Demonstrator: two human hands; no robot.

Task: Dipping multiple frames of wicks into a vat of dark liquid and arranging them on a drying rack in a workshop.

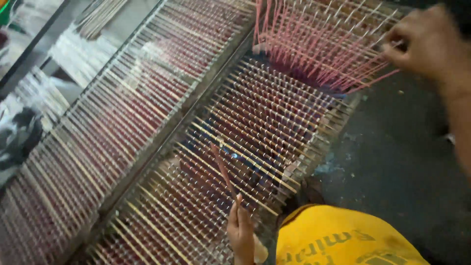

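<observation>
My left hand (240, 230) is at the bottom centre and pinches a thin pink stick (223, 169) that slants up and left over a metal rack (255, 132). The rack is filled with rows of pale bamboo sticks over dark red. At its far end several pink-coated sticks (314, 44) stand tilted in a cluster. My right hand (427, 41) reaches in from the upper right, and its fingers pinch one of these pink sticks at the cluster's right edge. My yellow shirt (338, 238) shows at the bottom.
A second, longer rack (108, 127) of the same sticks lies alongside on the left, separated by a metal frame bar (181, 118). A bundle of bare sticks (98, 14) lies at the top left. Dark floor (392, 162) runs along the right of the rack.
</observation>
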